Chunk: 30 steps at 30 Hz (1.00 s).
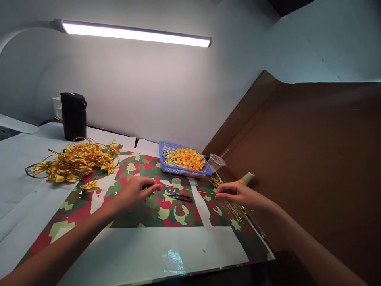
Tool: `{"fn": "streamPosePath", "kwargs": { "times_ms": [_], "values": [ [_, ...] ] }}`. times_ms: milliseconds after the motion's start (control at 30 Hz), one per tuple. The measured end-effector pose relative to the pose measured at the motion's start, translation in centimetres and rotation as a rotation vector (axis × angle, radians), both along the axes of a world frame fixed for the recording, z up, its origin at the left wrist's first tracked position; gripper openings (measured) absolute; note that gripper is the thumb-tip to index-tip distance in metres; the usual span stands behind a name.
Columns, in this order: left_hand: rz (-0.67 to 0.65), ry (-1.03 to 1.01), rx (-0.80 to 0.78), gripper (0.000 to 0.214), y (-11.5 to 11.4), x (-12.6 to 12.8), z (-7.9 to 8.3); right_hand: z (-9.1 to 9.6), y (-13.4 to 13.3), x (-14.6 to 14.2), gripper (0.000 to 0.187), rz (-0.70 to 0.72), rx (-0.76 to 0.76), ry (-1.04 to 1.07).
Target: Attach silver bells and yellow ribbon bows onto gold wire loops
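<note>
A thin gold cord [187, 190] runs nearly straight between my two hands, above the patterned table cover. My left hand [138, 188] pinches its left end between thumb and fingertips. At the other end, my right hand [233, 192] pinches the cord too. Just below the cord lies a pair of dark thread snips [181, 197]. A bundle of cut gold cords [236, 212] lies beneath and beside my right hand. Behind my hands stands a blue plastic basket [184, 171] with yellow ribbon bows [187, 158] and small silver bells [167, 154].
A tangled pile of yellow bows on gold cords [80, 159] lies at the left, with a single bow [89, 185] nearby. Beyond are a black flask [73, 116], a clear plastic cup [216, 161] and a thread spool [247, 178]. A cardboard sheet [306, 159] borders the right side.
</note>
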State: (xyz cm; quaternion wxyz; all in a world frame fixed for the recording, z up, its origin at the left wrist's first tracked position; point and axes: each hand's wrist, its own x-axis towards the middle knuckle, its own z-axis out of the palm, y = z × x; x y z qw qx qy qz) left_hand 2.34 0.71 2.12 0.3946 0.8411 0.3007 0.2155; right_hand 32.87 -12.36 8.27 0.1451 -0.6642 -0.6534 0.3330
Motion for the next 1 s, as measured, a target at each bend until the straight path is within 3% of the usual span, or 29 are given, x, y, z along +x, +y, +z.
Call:
{"fn": "streamPosePath", "kwargs": {
  "times_ms": [233,400,667,1000],
  "values": [
    [-0.107,0.077,0.063,0.037,-0.2,0.2,-0.8,-2.2,-2.2,1.7,0.051,-0.063,-0.150,0.076],
    [-0.115,0.091,0.090,0.036,-0.1,0.0,-0.7,-3.3,-3.0,1.7,0.051,-0.083,-0.190,0.109],
    [0.053,-0.003,0.106,0.043,0.9,-0.2,-0.6,-4.1,-3.4,1.5,0.050,-0.150,-0.169,0.150],
    [0.131,-0.097,0.051,0.036,1.3,-0.5,-0.5,-4.7,-3.5,2.1,0.049,-0.213,-0.144,0.175]
  ]
}}
